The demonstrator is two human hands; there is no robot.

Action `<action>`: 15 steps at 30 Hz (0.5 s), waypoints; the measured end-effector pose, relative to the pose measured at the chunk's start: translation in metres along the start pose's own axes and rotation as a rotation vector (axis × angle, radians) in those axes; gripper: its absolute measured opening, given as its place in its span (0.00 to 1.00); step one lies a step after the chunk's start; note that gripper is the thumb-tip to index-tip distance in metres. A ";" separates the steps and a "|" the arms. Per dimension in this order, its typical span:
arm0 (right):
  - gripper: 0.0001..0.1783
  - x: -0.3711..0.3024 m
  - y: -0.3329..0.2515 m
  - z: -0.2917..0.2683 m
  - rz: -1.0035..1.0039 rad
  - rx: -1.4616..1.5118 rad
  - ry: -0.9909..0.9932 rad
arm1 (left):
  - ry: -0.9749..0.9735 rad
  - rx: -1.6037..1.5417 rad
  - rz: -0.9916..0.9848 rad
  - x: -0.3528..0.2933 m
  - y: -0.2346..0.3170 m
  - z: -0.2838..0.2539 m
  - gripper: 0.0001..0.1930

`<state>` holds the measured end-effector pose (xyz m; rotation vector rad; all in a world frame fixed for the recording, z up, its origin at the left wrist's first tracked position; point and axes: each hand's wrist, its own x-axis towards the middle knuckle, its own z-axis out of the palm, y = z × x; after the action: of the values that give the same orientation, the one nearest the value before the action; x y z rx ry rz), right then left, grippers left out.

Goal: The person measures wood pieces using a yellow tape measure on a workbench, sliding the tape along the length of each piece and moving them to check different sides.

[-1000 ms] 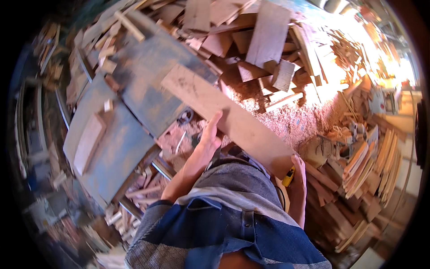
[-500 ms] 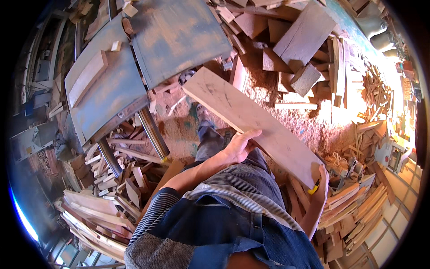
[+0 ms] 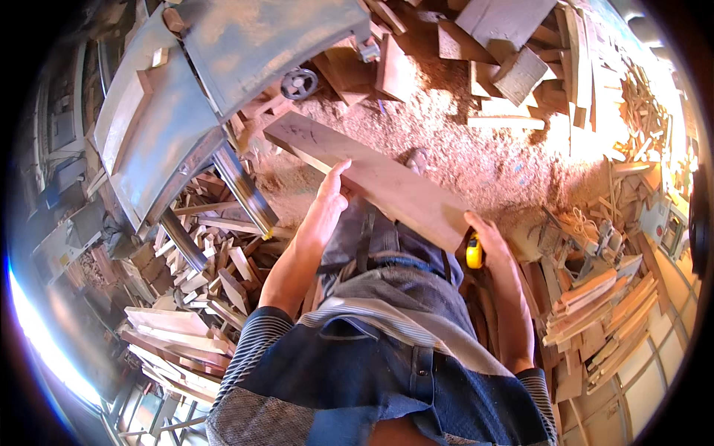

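A long, thick wooden board point(image 3: 387, 180) slants across in front of my body, its far end up to the left and its near end down to the right. My left hand point(image 3: 331, 199) grips the near edge left of the middle, thumb on the top face and the other fingers partly hidden. At the right end, my right hand point(image 3: 492, 236) is closed on the board's corner. A yellow tape measure point(image 3: 474, 251) is tucked in that same hand, against the palm.
A metal machine table point(image 3: 260, 44) with steel rails point(image 3: 242, 186) stands at the left, a short wood piece point(image 3: 130, 123) on it. A black handwheel point(image 3: 299, 84) sits under its edge. Offcuts point(image 3: 212, 275), stacked boards point(image 3: 602, 305) and blocks point(image 3: 520, 74) surround the sawdust-covered floor point(image 3: 454, 160).
The board has moved left and a little closer to level, both hands still on it. My right hand has come inward, and more of the tape measure shows. The view has shifted.
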<state>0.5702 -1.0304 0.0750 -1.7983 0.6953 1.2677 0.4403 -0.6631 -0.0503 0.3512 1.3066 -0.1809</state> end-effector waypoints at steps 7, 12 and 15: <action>0.23 0.050 0.012 0.129 0.097 0.076 -0.212 | 0.156 -0.074 0.160 0.059 0.085 -0.056 0.31; 0.24 0.100 0.022 0.194 0.207 0.183 -0.278 | 0.135 -0.148 0.265 0.100 0.131 -0.087 0.32; 0.22 0.112 0.003 0.234 0.247 0.254 -0.292 | 0.268 -0.174 0.304 0.113 0.159 -0.091 0.29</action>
<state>0.4908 -0.8305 -0.0707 -1.3191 0.8849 1.4927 0.4386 -0.4750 -0.1552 0.4305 1.5012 0.2423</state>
